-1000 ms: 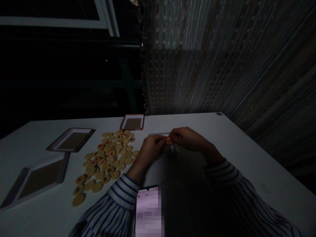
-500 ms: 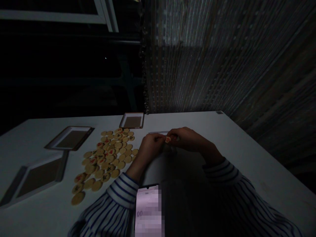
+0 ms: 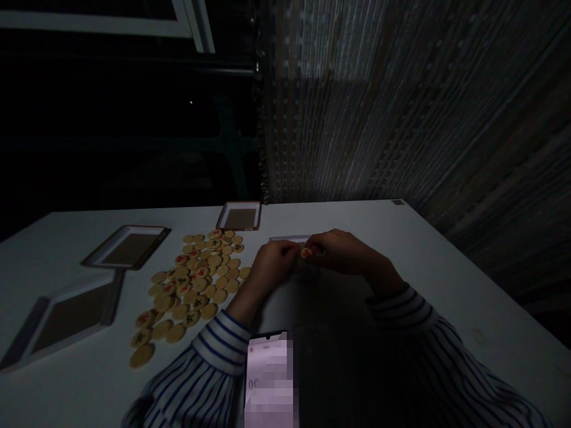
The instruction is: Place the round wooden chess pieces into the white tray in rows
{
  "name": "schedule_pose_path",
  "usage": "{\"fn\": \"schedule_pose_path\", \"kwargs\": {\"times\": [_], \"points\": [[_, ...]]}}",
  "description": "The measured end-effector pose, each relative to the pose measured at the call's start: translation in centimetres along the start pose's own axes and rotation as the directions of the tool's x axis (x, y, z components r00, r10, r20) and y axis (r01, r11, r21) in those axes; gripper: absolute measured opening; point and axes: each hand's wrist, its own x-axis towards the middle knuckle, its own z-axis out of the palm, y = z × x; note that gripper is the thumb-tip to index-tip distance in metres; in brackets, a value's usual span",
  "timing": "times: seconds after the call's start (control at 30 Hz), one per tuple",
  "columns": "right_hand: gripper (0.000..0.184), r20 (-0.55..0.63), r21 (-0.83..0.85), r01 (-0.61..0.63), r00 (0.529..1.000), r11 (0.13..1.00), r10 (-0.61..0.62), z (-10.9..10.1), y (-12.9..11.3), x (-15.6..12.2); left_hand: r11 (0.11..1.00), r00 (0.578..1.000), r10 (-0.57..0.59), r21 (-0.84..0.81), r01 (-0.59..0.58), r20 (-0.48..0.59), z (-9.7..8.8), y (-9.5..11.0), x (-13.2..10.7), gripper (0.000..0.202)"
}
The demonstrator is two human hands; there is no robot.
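My right hand (image 3: 336, 251) pinches a round wooden Chinese chess piece (image 3: 306, 253) with a red character on its face. Close beside it, my left hand (image 3: 274, 261) has its fingers closed with the tips near the piece; what they grip is hidden. Both hands are over a box (image 3: 289, 239) whose pale far rim shows behind them, its inside mostly in shadow. Left of my left forearm, a spread of Chinese chess pieces (image 3: 196, 279) lies on the white table (image 3: 428, 267), some showing red or black characters, others blank side up.
Three shallow open boxes lie around the pieces: one at the near left (image 3: 74, 315), one farther left (image 3: 129, 248), one at the back (image 3: 241, 215). A lit phone (image 3: 267, 380) is at the near edge between my forearms. A bead curtain (image 3: 339, 119) hangs behind the table.
The piece in my right hand has shifted slightly to the right and tilted, a little farther from my left fingertips. The pieces on the table lie as before.
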Motion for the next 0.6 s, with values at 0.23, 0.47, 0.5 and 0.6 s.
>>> {"fn": "schedule_pose_path", "kwargs": {"times": [0.23, 0.47, 0.5, 0.6], "points": [[0.024, 0.045, -0.047, 0.056, 0.998, 0.997, -0.054, 0.6, 0.9, 0.3, 0.954, 0.995, 0.035, 0.294, -0.061, 0.094, -0.7, 0.2, -0.3, 0.028], [0.022, 0.069, -0.085, 0.112, 0.992, 0.990, -0.106, 1.1, 1.3, 0.3, 0.880, 0.970, 0.137, 0.425, -0.213, 0.202, -0.7, 0.6, -0.6, 0.028], [0.022, 0.075, -0.085, 0.117, 0.991, 0.990, -0.110, 1.1, 1.3, 0.3, 0.880, 0.965, 0.145, 0.417, -0.227, 0.217, -0.6, 0.5, -0.6, 0.028], [0.023, 0.078, -0.081, 0.115, 0.991, 0.990, -0.109, 1.2, 1.2, 0.3, 0.904, 0.959, 0.128, 0.369, -0.217, 0.252, -0.3, 0.2, -0.6, 0.025]]}}
